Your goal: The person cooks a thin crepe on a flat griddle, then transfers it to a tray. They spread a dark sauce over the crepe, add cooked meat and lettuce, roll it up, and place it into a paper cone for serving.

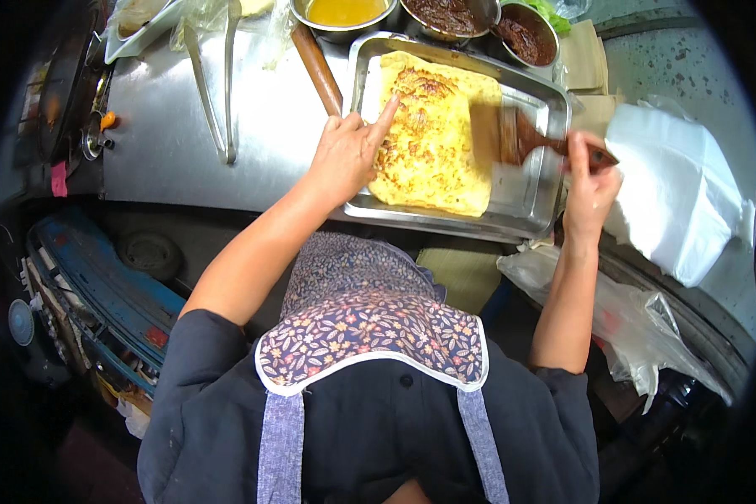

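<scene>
Currently, the steel counter extends leftward from the left hand. The metal tray sits mainly between both hands, and in it lies the browned yellow pancake. Rightward of the right hand is a white plastic bag. This hand is closed around the handle of a wide brush, whose blurred bristles are over the pancake's right side. Opposite, the left index finger reaches the pancake's left side; whether its curled fingers hold something, I cannot tell. Just beyond them is a wooden stick.
</scene>
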{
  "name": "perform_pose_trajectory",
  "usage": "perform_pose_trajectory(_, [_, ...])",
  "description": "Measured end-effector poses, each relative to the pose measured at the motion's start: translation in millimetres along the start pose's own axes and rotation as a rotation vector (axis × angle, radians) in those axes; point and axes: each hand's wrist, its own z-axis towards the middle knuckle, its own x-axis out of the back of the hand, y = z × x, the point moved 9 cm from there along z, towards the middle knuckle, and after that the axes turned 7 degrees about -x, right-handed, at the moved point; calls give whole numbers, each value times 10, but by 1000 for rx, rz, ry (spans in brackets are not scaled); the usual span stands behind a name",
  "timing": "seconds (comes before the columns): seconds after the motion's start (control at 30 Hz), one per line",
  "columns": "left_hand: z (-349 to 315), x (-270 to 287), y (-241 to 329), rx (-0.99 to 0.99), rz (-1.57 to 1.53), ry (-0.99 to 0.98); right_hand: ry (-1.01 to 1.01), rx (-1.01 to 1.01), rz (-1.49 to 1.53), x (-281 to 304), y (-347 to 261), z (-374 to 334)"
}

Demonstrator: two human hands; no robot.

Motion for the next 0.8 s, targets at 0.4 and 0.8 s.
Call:
perform_pose_trajectory(0.4, [-43,80,46,-4,-162,45,-56,138,150,-1004,-675,1016])
perform_pose_trajectory(0.8, [-46,10,8,81,-52,36,-578,477,-451,-586,-356,-1200])
